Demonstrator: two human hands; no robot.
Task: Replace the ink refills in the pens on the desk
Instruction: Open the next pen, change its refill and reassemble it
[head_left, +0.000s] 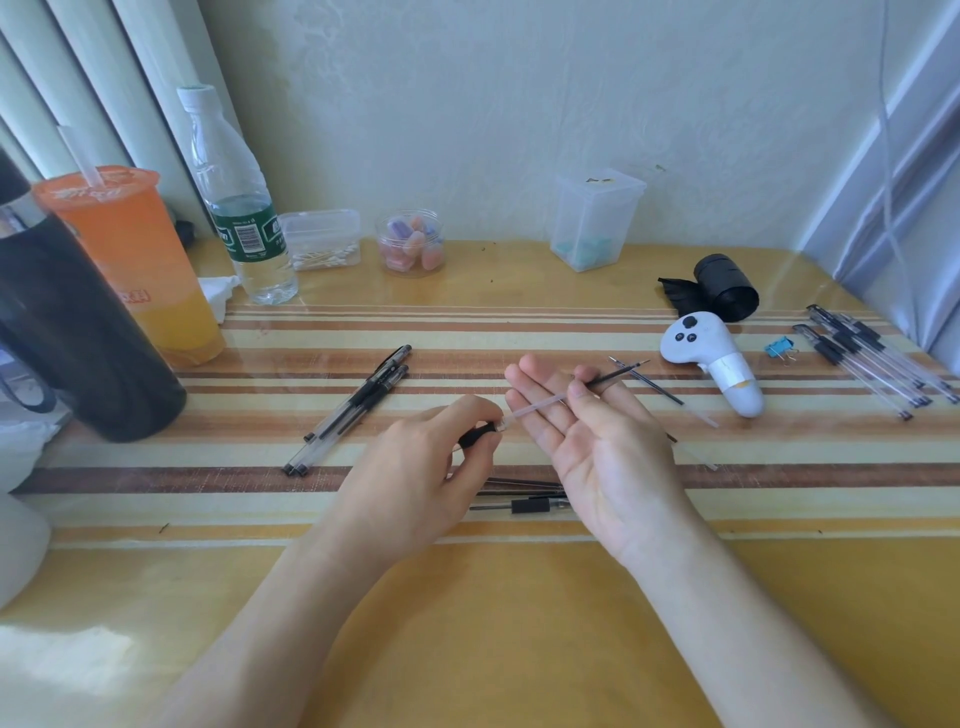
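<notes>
My left hand (426, 457) is closed around a pen barrel (475, 435) with a black grip. A thin ink refill (540, 405) sticks out of the barrel toward the right. My right hand (597, 436), palm up, pinches the refill's dark tip end (610, 378) between thumb and fingers. Two assembled pens (353, 410) lie to the left on the striped mat. Loose refills and a pen part (524, 496) lie under my hands. Two more refills (649, 382) lie just right of my fingers. Several clear pens (872, 358) are heaped at the far right.
An orange drink cup (130, 260), a dark flask (67, 332) and a water bottle (234, 208) stand at the left. Small plastic containers (410, 241) line the back wall. A white controller (717, 358), a black roll (722, 286) and a blue binder clip (778, 347) lie at the right.
</notes>
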